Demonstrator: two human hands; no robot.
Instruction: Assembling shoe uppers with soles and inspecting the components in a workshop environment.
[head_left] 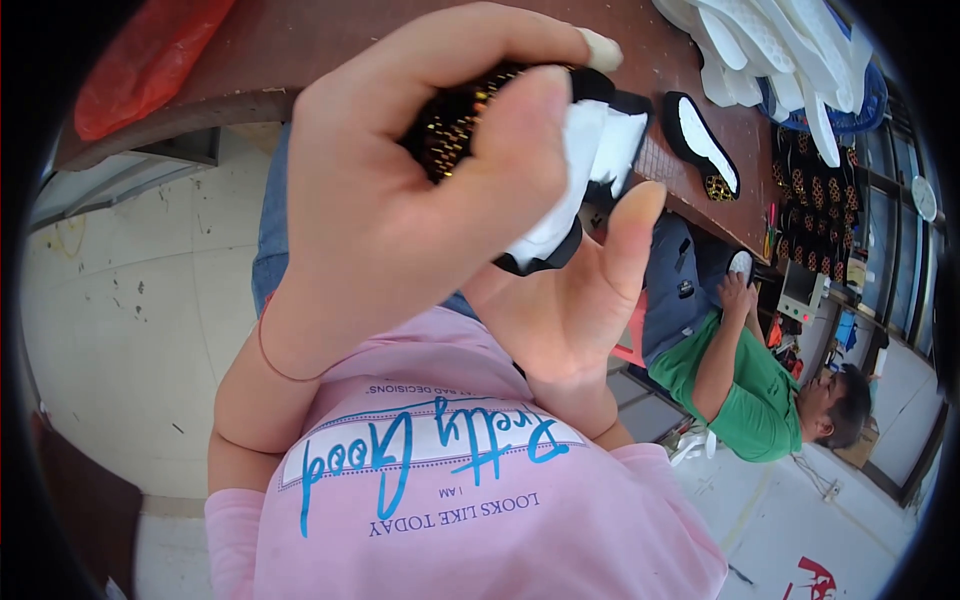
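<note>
Close to the camera, my left hand [400,180] is wrapped around a fabric slipper [545,235], its thumb on the near side and a fingertip over the top. Black cloth with gold glitter shows between thumb and fingers; the visible face is white with a black padded edge. Just below and right of it is my right hand [570,310], palm up, thumb stretched up and apart from the slipper. The other right fingers are hidden behind the piece. On the brown table to the right lies a similar slipper [705,145], white with a black rim and a gold-patterned end.
White soles [760,50] are heaped over a blue basket [840,110] on the brown table [270,50]. A red plastic bag [145,65] sits at the far left. On the right, a co-worker in a green shirt [735,385] handles a white-and-black piece [740,263]. Patterned black pieces [815,200] lie beyond.
</note>
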